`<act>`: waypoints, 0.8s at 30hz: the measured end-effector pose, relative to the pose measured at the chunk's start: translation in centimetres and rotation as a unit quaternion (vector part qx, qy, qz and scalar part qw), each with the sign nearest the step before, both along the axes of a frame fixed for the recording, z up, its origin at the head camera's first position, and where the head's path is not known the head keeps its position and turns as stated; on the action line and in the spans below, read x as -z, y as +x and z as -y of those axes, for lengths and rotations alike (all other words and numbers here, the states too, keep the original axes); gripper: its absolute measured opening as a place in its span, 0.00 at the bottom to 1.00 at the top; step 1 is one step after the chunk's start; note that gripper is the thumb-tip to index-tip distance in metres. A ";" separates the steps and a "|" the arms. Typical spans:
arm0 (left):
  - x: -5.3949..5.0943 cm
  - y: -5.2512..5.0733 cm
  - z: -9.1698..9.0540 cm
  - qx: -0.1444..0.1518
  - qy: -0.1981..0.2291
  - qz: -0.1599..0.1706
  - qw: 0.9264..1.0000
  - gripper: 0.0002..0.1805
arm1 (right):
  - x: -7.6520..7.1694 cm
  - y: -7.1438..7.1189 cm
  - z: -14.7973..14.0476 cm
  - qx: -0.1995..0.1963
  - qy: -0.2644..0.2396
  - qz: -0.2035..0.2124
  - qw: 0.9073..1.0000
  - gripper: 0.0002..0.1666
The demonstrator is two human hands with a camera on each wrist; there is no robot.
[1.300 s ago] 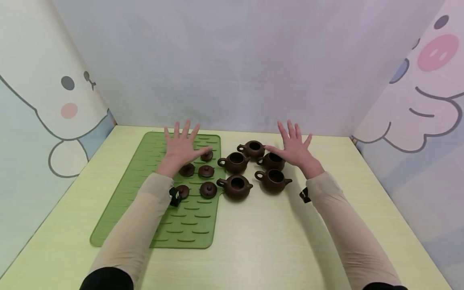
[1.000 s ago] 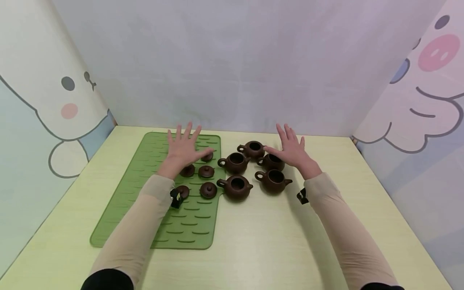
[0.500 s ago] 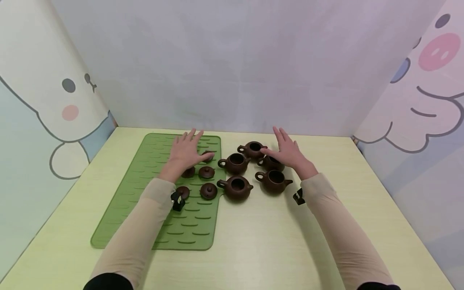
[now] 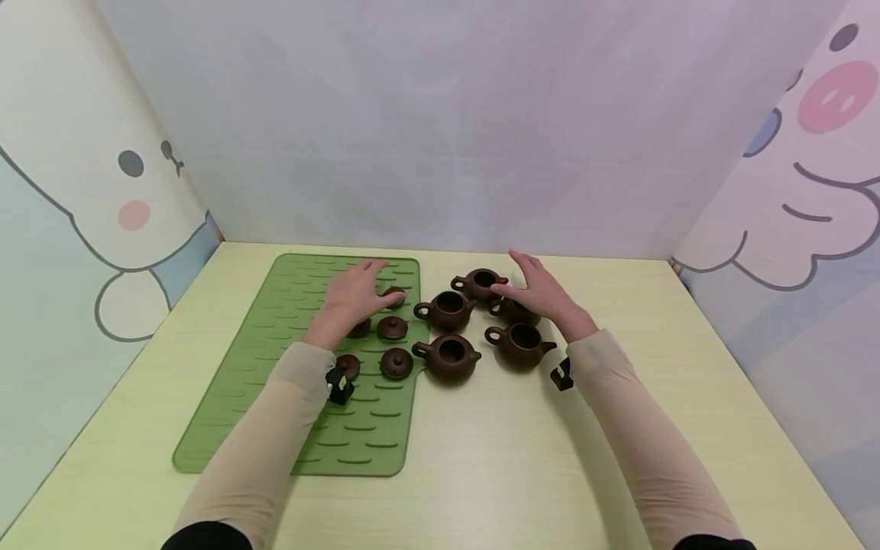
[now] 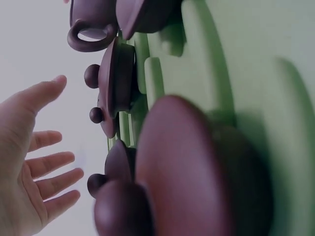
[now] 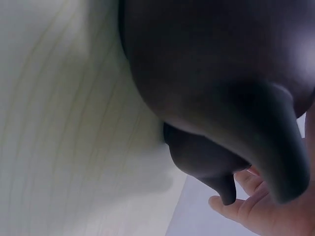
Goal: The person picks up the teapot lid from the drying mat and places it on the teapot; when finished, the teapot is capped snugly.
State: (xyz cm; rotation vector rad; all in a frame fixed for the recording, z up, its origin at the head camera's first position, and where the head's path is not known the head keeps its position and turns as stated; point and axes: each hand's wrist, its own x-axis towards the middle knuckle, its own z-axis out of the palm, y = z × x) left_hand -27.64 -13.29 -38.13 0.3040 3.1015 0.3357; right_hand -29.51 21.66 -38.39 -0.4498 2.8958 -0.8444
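Observation:
Over the green mat (image 4: pixel 247 412), my left hand (image 4: pixel 349 299) hovers with its fingers relaxed, holding nothing. Its thumb is near the farthest dark brown teapot lid (image 4: pixel 395 298). Several such knobbed lids lie on the mat; the left wrist view has one big lid (image 5: pixel 182 162) close up, with the left hand (image 5: pixel 34 167) beyond it. My right hand (image 4: pixel 546 298), also holding nothing, is above the teapots, partly hiding one brown teapot (image 4: pixel 512 309). A front teapot (image 4: pixel 520 347) is below it. From the right wrist, a teapot (image 6: pixel 206 59) covers part of the right hand (image 6: pixel 275 211).
Other lidless teapots stand by the mat's right edge: a front one (image 4: pixel 450 363), a middle one (image 4: pixel 445 312) and a far one (image 4: pixel 474 289). The pale wooden table (image 4: pixel 495 466) meets a whitish back wall (image 4: pixel 454 137), with cartoon-printed panels at both sides.
Both hands have come down and slightly inward toward the lids and teapots. Their spread fingers have drawn closer together and bent a little. The lids and teapots stay in place.

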 end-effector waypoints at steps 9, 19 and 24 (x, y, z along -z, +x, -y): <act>0.1 0.4 -0.2 0.001 0.018 -0.002 1.000 0.35 | 0.4 -0.2 0.5 -0.009 -0.018 0.001 1.000 0.48; 0.3 0.6 -0.3 0.008 0.048 -0.002 0.999 0.23 | 0.7 -0.3 1.0 -0.020 -0.024 0.002 1.000 0.42; 0.4 0.6 -0.3 0.011 0.050 0.002 0.999 0.21 | 0.9 -0.5 1.1 -0.022 -0.036 0.007 0.999 0.40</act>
